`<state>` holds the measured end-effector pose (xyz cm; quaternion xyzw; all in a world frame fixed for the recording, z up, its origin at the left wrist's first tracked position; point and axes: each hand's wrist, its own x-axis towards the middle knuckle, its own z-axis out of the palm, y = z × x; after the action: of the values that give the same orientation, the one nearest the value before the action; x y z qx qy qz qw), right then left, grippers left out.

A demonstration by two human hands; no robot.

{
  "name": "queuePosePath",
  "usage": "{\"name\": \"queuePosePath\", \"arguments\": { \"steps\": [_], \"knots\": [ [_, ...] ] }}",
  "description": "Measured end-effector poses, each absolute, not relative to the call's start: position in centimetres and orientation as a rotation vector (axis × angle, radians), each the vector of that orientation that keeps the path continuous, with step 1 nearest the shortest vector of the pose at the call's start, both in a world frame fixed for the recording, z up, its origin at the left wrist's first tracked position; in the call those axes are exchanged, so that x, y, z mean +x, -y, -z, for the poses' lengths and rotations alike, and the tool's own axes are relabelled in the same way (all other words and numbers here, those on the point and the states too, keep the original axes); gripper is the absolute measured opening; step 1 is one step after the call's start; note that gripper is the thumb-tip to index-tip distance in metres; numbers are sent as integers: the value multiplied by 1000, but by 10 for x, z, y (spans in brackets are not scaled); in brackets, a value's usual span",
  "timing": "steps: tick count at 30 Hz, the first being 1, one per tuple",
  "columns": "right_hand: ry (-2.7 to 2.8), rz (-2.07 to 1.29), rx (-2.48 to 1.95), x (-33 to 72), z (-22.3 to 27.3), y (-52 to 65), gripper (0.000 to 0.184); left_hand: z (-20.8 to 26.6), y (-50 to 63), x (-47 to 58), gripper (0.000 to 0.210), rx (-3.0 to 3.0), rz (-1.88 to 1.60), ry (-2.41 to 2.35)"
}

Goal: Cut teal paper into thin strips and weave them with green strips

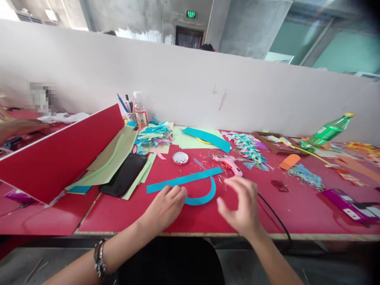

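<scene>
My left hand [168,206], with closed fingers, pinches the near end of a curved blue paper strip [202,201]. The strip bends up to the right and meets a straight blue paper strip [190,180] lying behind it on the red table; I cannot tell whether they are joined. My right hand [242,204] is raised to the right of the curve, thumb and fingers apart with nothing between them. Just beyond it lies a pink glue gun [230,162]. A round white lid [180,158] holding dark specks is behind the straight strip.
A red divider [68,150], green paper sheets [109,158] and a black phone [123,174] are on the left. Blue and pink paper scraps [152,136] are piled at the back. On the right are a tilted green bottle [328,132], a purple power strip [350,206] and a black cord [276,215].
</scene>
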<state>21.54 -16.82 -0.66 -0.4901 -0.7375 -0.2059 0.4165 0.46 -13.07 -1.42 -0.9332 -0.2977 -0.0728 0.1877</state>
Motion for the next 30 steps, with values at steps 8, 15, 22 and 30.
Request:
{"name": "queuePosePath", "arguments": {
  "steps": [8,15,22,30],
  "knots": [
    [2342,-93,-1308,172,35,181,12,19,145,-1,24,-2790,147,804],
    [2364,-4,-1298,170,36,175,14,24,148,-17,10,-2922,247,889],
    [2400,53,-1285,170,37,168,22,30,141,-19,20,-3033,476,1209],
    [2504,73,-1226,173,39,166,24,33,142,-24,25,-3048,593,1239]
  ]
}}
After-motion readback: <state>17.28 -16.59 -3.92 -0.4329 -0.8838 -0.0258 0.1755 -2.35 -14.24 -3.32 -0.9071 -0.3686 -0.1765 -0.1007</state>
